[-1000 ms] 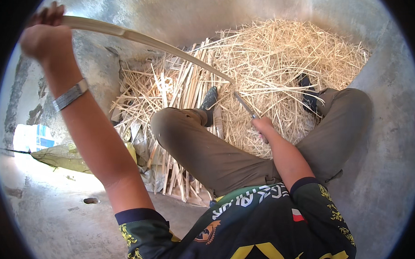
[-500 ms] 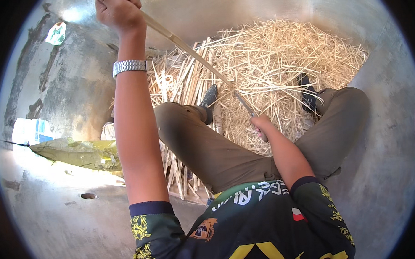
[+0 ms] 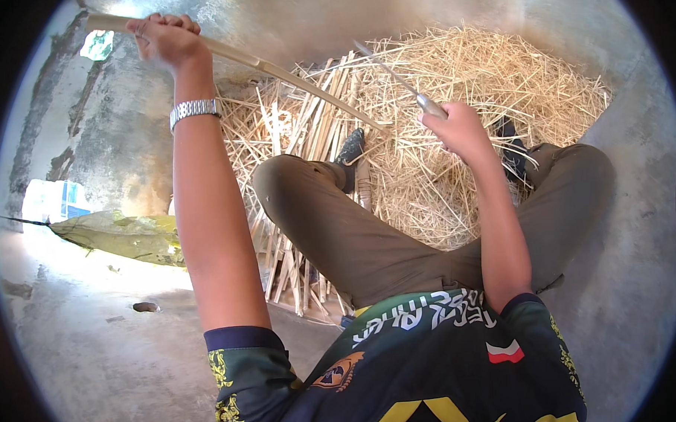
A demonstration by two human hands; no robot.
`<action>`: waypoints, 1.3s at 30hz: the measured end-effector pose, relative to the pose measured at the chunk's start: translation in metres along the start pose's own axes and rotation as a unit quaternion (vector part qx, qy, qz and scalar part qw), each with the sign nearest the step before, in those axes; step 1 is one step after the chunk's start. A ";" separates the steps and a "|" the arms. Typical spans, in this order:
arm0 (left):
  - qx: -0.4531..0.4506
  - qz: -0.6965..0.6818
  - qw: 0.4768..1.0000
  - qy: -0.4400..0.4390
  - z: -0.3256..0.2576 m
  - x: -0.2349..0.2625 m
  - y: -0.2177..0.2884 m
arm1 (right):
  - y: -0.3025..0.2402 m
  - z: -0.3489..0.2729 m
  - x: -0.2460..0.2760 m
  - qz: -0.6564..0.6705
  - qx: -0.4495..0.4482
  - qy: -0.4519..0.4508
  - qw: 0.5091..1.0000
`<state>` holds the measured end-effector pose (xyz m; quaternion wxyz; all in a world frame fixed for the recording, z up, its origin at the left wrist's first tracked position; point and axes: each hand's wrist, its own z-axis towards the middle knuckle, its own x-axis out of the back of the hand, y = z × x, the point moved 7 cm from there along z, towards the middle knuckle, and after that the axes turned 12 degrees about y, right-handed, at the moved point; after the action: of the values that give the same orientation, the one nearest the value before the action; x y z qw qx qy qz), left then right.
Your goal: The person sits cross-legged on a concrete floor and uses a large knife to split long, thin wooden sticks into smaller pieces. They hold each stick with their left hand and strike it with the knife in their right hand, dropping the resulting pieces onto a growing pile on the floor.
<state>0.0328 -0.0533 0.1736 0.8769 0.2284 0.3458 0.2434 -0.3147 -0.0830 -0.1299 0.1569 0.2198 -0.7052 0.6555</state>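
My left hand, with a metal watch band on its wrist, is wrapped round a long pale bamboo strip. The strip slants down to the right, and its far end hangs over the shavings near my left foot. In my right hand is a knife, gripped by its handle, with the thin blade pointing up and to the left. Blade and strip are apart. Below them spreads a heap of pale shavings.
Several split bamboo sticks lie beside my left leg. My bent knees frame the shavings. A yellowish-green sack lies at the left, near a hole in the concrete floor. Concrete walls stand behind.
My left hand has moved left and slightly down with the strip. The knife, earlier against the strip's lower part, has been lifted away up and to the right, its blade now free.
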 end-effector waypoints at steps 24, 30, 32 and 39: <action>0.105 -0.045 0.988 -0.108 -0.006 -0.019 0.007 | -0.080 -0.092 -0.054 0.267 0.037 -0.065 0.961; 0.135 -0.123 0.977 -0.106 -0.012 -0.037 -0.009 | -0.086 -0.115 -0.056 0.607 0.123 0.060 0.783; 0.136 -0.131 0.975 -0.115 -0.025 -0.058 -0.011 | -0.063 -0.113 -0.072 0.588 0.111 0.088 0.797; 0.106 -0.097 0.983 -0.111 -0.038 -0.073 -0.008 | -0.025 -0.096 -0.139 0.204 0.066 0.004 0.977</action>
<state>-0.0393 -0.0939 0.1805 0.9002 0.3110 0.2907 0.0920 -0.1897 0.0262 -0.1699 0.0073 0.0787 -0.6897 0.7198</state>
